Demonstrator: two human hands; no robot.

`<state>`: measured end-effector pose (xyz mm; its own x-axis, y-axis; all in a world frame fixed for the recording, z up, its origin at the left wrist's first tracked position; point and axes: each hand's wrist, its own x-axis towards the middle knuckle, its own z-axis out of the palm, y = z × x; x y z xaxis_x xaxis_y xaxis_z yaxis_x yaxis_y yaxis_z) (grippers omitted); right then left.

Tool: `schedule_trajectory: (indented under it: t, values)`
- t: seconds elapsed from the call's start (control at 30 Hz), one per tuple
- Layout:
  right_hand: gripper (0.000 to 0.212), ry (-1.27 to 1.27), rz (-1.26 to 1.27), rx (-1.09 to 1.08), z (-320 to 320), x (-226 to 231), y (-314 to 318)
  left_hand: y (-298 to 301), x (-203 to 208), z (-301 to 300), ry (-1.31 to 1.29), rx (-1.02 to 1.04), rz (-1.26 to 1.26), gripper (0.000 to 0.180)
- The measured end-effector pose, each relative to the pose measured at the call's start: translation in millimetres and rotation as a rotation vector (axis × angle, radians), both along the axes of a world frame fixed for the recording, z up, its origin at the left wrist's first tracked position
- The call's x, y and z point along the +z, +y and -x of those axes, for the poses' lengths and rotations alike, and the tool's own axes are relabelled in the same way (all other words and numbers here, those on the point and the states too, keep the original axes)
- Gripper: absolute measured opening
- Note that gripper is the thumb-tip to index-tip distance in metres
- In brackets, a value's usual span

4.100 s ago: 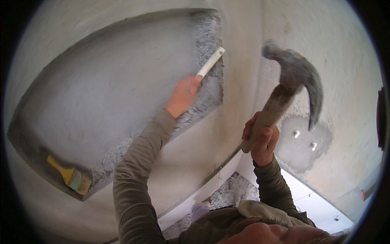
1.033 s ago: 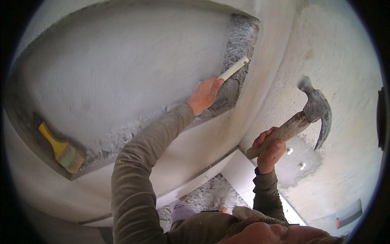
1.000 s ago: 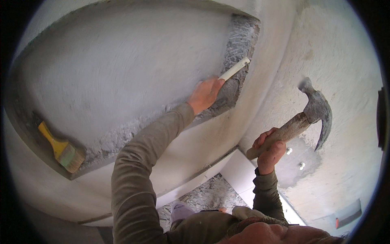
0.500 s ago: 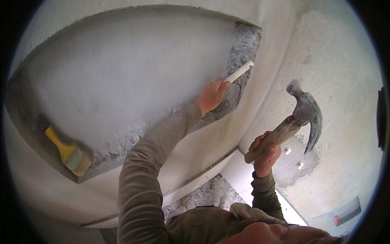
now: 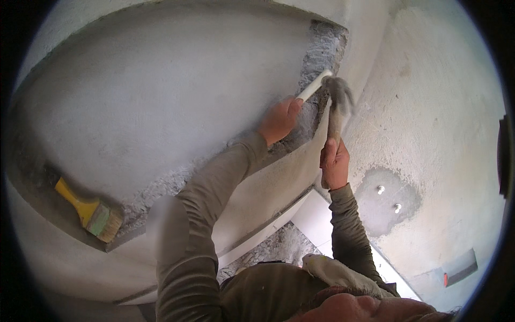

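Observation:
My left hand (image 5: 280, 121) is closed round a white-handled tool (image 5: 315, 87) inside a rough-edged wall recess (image 5: 177, 75). The handle's free end points up toward the recess's right edge; the tool's other end is hidden by my hand. My right hand (image 5: 336, 163) grips the wooden shaft of a claw hammer (image 5: 339, 96). The grey hammer head is smeared by motion and is close beside the handle's free end; I cannot tell whether they touch.
A yellow-handled paintbrush (image 5: 88, 209) lies in the recess's lower left corner. Two white pipe plugs (image 5: 381, 189) stick out of a grey patch on the right wall. Rubble (image 5: 279, 246) lies below beside white tiles (image 5: 307, 217).
The hammer has swung up and to the left, from out over the right wall to the white handle's end. My left hand has stayed nearly in place with its tool.

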<state>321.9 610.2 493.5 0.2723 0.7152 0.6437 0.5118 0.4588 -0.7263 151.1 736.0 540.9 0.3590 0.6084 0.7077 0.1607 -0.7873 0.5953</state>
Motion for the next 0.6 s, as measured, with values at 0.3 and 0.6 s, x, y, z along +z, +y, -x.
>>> schedule_trajectory:
  t: [0.3, 0.6]
  values:
    - [0.080, 0.432, -0.370, 0.207, 34, 14, -53, -10, 5, 0, -0.058, 0.008, 0.050, 0.038]
    - [0.086, 0.520, -0.307, 0.253, 34, 16, -71, -8, 0, -4, -0.032, -0.051, -0.010, 0.031]
